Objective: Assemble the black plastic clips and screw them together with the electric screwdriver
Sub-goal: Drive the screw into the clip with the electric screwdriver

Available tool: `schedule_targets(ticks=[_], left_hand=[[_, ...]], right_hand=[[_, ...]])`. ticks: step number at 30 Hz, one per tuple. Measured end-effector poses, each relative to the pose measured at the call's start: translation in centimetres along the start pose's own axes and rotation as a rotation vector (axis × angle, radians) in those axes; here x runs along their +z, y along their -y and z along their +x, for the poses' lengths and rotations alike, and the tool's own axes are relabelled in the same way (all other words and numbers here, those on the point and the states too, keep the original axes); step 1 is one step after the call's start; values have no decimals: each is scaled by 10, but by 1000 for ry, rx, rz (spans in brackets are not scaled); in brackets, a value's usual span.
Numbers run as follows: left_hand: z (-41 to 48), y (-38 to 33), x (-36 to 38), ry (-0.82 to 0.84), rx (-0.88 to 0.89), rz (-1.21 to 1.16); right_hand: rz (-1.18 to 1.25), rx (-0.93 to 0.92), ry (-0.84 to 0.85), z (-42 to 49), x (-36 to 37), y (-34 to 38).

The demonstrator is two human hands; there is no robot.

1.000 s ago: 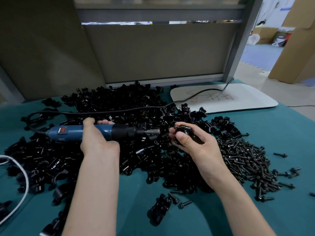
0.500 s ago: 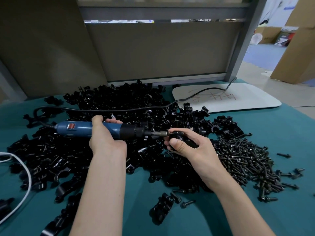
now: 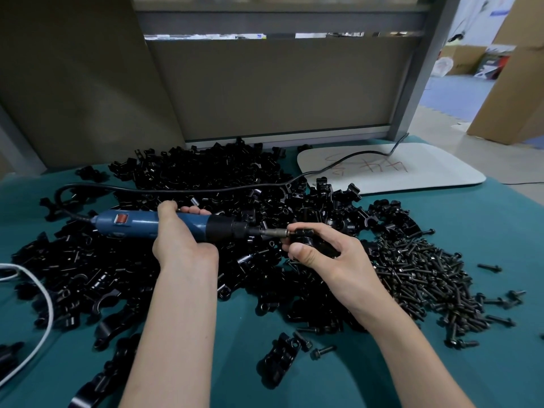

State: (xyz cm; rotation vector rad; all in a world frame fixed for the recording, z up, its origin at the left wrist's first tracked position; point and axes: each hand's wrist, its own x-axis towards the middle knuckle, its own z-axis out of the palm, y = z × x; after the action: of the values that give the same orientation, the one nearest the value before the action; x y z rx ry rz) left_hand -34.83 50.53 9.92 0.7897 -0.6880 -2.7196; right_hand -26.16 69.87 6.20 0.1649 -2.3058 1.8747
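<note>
**Head view.** Over the preceding second the electric screwdriver (image 3: 132, 223) was brought rightward until its bit met the black plastic clip (image 3: 304, 235); a gap had been visible between them earlier. The screwdriver was gripped around its blue barrel by the left hand (image 3: 179, 240), fingers fully wrapped, and was held level above the pile of loose clips (image 3: 206, 178). The clip was pinched between the thumb and curled fingers of the right hand (image 3: 332, 260), over the pile's right part. A heap of black screws (image 3: 426, 275) was spread to the right on the teal table cover (image 3: 485, 225). The tool's black cord (image 3: 206, 189) was laid across the pile toward a white board (image 3: 412, 169). An assembled clip (image 3: 279, 359) and a loose screw (image 3: 322, 351) were seen between the forearms.
</note>
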Motion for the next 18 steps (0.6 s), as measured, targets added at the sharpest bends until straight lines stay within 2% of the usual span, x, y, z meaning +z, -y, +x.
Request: schedule_targets(ticks=[18], left_hand=[[-3, 5, 1, 15, 17, -47]], right_hand=[[55, 16, -19, 2, 1, -4]])
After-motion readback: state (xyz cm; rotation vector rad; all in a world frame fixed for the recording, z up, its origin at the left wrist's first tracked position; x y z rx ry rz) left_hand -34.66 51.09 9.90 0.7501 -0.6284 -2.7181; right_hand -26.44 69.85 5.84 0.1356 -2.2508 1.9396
